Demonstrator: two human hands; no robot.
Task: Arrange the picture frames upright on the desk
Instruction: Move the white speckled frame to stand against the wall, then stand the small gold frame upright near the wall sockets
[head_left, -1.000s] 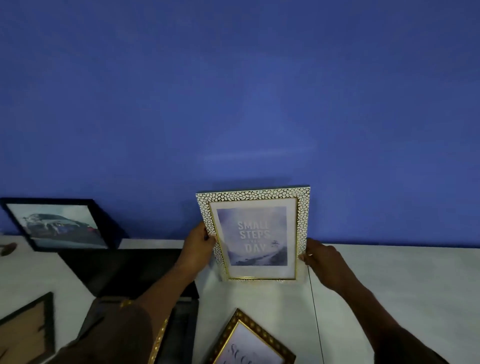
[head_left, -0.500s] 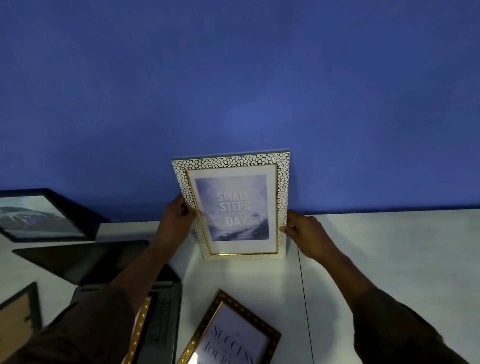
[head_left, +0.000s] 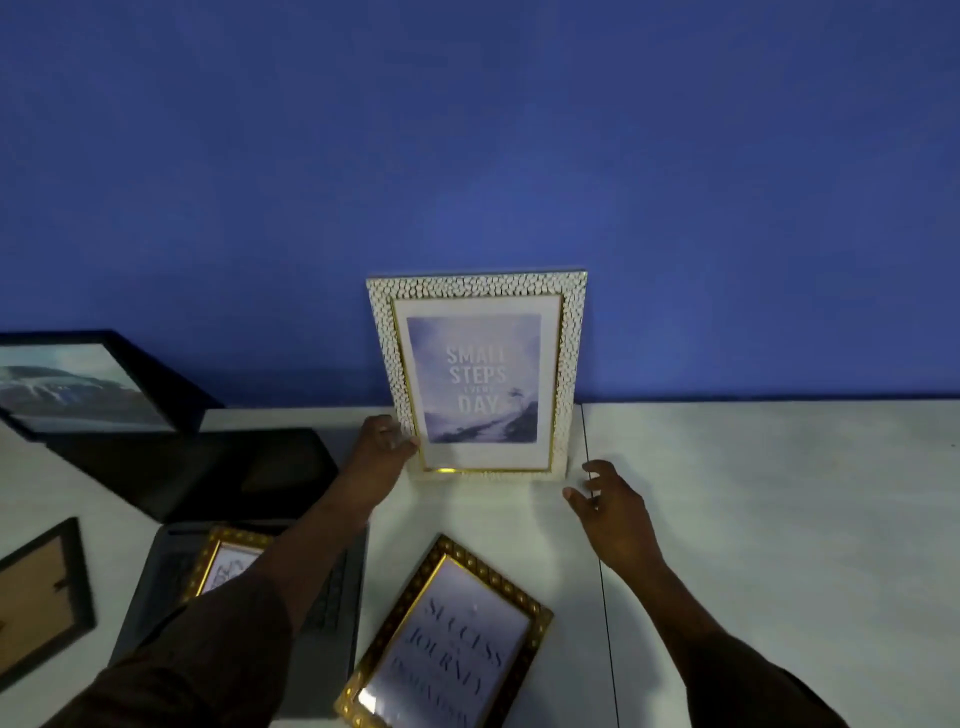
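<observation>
A white pebbled frame (head_left: 475, 283) with a gold inner rim and the words "Small steps every day" stands upright on the white desk (head_left: 753, 519) against the blue wall. My left hand (head_left: 382, 444) still grips its lower left edge. My right hand (head_left: 610, 501) hovers with fingers apart just off the frame's lower right corner, touching nothing. A gold-edged frame (head_left: 452, 634) lies flat at the front. Another gold frame (head_left: 223, 561) rests on a laptop, partly hidden by my left arm.
A black frame with a landscape picture (head_left: 78, 384) leans at the far left. An open laptop (head_left: 208, 467) sits left of centre. A dark frame showing its brown back (head_left: 36, 597) lies at the left edge. A desk seam (head_left: 597, 545) runs front to back.
The white frame has come down to rest on the desk by the wall. My right hand has let go of its right edge and drawn back; my left hand slid to the lower corner.
</observation>
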